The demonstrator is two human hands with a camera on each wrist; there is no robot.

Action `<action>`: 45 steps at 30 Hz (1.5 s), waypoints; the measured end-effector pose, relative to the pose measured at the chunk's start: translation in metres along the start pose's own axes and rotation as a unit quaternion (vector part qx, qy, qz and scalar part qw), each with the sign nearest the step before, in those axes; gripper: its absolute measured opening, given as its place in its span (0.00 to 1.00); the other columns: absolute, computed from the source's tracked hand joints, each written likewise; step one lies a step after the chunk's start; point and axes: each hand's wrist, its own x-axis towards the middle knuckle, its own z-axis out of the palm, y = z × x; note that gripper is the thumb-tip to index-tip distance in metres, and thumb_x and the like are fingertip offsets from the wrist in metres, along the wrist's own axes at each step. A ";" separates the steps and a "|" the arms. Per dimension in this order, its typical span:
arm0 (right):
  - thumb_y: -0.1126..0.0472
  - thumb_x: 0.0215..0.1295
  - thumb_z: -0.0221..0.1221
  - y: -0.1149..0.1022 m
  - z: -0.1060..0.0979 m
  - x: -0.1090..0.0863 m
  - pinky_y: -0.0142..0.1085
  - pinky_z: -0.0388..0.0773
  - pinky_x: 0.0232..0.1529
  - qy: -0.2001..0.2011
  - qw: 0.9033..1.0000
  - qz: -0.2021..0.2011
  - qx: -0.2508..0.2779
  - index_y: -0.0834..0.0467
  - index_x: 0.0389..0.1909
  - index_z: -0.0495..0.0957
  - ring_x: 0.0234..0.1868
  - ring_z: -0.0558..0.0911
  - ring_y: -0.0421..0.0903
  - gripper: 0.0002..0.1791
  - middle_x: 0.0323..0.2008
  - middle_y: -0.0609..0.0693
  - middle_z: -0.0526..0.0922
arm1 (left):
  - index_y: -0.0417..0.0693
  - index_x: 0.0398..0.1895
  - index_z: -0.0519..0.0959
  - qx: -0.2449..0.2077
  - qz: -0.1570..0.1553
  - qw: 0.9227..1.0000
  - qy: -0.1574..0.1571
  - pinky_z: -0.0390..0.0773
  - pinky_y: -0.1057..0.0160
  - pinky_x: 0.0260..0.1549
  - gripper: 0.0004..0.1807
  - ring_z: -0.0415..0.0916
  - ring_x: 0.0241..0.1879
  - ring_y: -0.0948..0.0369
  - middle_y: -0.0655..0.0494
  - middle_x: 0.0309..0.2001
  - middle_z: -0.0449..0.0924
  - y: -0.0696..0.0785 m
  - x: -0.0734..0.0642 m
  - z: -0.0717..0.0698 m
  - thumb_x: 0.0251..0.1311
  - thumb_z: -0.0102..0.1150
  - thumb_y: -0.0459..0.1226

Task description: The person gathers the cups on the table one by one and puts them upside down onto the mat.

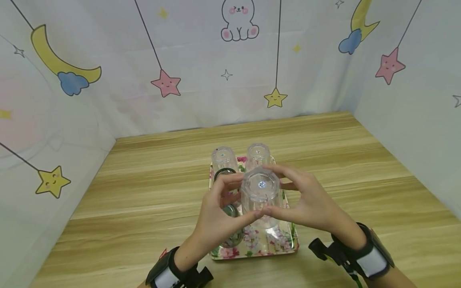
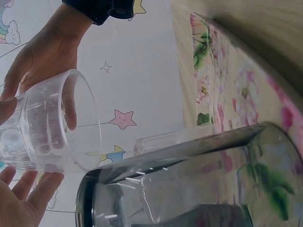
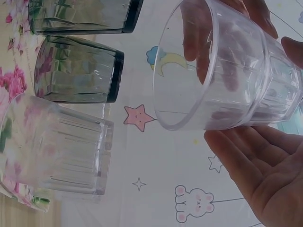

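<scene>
A clear faceted cup [image 1: 261,194] is held upside down above the floral tray [image 1: 259,253], its base facing the head camera. My left hand [image 1: 219,218] grips the cup's left side, and my right hand [image 1: 311,200] grips the right side. Both thumbs meet near its front. In the right wrist view the cup's open rim [image 3: 163,94] points down toward the tray side. Under my left hand stands a grey-green tinted glass [image 1: 235,239], partly hidden. Farther back another tinted glass [image 1: 225,172] shows only its dark base.
Two more clear cups, a left one [image 1: 224,158] and a right one [image 1: 258,154], stand upside down at the tray's far end. The tray lies on a wood-grain table [image 1: 151,192]. White patterned cloth walls [image 1: 201,108] border the table at the back and sides.
</scene>
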 end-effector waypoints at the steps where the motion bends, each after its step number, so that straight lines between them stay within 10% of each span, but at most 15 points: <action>1: 0.60 0.47 0.74 0.000 0.000 0.000 0.38 0.85 0.46 0.000 1.000 -0.001 -0.001 0.55 0.64 0.69 0.54 0.81 0.50 0.41 0.59 0.53 0.78 | 0.46 0.58 0.68 0.001 0.001 1.000 0.000 0.82 0.64 0.51 0.36 0.77 0.55 0.56 0.52 0.57 0.74 0.000 0.000 0.000 0.44 0.75 0.33; 45: 0.57 0.49 0.73 0.007 -0.002 -0.007 0.32 0.84 0.44 -0.024 0.999 0.016 -0.013 0.58 0.64 0.68 0.54 0.81 0.52 0.40 0.59 0.54 0.77 | 0.50 0.58 0.68 0.021 -0.041 0.999 -0.018 0.80 0.62 0.53 0.36 0.77 0.56 0.57 0.56 0.58 0.73 -0.007 -0.001 0.005 0.45 0.76 0.37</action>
